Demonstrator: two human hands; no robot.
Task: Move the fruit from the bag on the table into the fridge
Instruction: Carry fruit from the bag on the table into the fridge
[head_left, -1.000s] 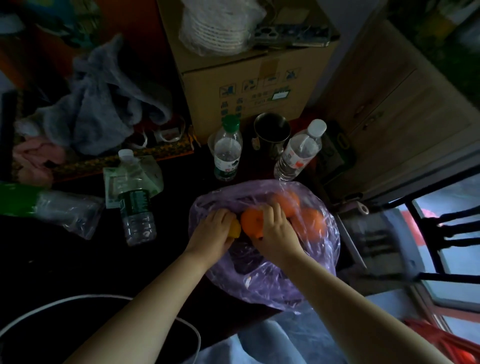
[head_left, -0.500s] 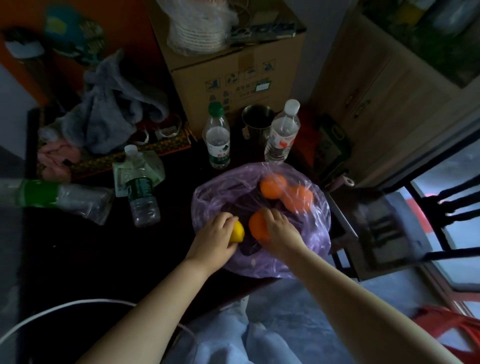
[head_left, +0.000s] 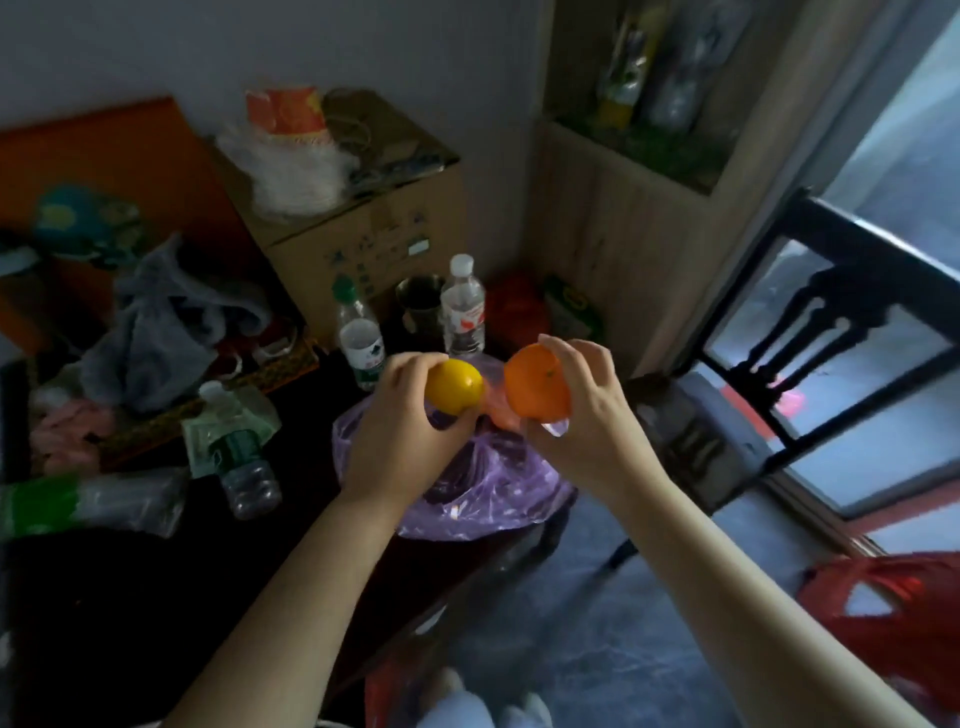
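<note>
1. Head view, centre of frame: the left hand (head_left: 397, 441) curls fingers and thumb round a yellow fruit (head_left: 453, 387); the right hand (head_left: 589, 421) grips an orange (head_left: 535, 383) the same way.
2. Both fruits hang just above the purple bag (head_left: 483, 499) on the dark table (head_left: 104, 597).
3. Beyond, upper centre: a green-capped bottle (head_left: 359, 343), a white-capped bottle (head_left: 462, 312), a cardboard box (head_left: 363, 234).

Held above crumpled purple bag (head_left: 483, 493) on worktop (head_left: 130, 597): yellow lemon (head_left: 453, 385), round orange (head_left: 535, 387) at its 3 o'clock, apart.
</note>
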